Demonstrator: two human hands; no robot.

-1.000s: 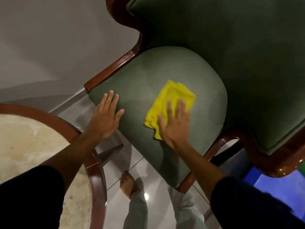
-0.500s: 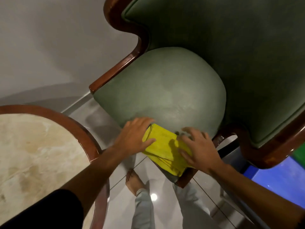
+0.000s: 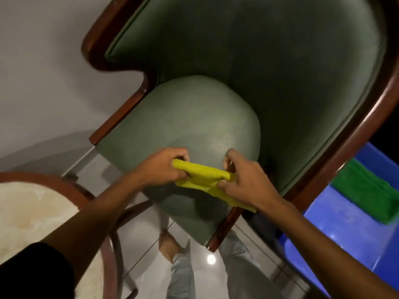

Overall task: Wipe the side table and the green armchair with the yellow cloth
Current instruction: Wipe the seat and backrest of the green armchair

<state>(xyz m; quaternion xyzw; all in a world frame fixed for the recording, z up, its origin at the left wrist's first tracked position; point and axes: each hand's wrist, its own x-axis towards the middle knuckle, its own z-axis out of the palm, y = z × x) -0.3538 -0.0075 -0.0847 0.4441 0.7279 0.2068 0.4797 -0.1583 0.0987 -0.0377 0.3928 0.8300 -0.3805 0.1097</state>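
Cloth work is paused over the front of the seat of the green armchair (image 3: 194, 117), seen from above by a head-worn camera. The yellow cloth (image 3: 205, 175) is lifted just off the seat cushion, near its front edge, and stretched between two hands rather than pressed to any surface. Judging from this, the person appears to be folding or rearranging the cloth between wiping passes, so no wiping is happening at this instant. How much of the armchair has been cleaned cannot be told; the upholstery looks uniform, with no visible marks either way. The side table (image 3: 54, 180), with a pale stone top and dark wooden rim, sits just beside the armchair's front corner on the person's left, and nothing on it shows whether it has been wiped. The tall backrest and the wooden arms of the armchair lie beyond the hands.

The left hand (image 3: 162, 167) is curled closed, fingers and thumb pinching one end of the cloth. The right hand (image 3: 244, 180) is also closed around the cloth's other end, thumb underneath and fingers bent over the top, with a loose corner hanging below the wrist. Neither hand touches the armchair.

To the right of the armchair, a blue container (image 3: 345, 234) holds a folded green cloth (image 3: 367, 190). Below the seat, the person's bare foot (image 3: 168, 244) rests on shiny floor tiles.
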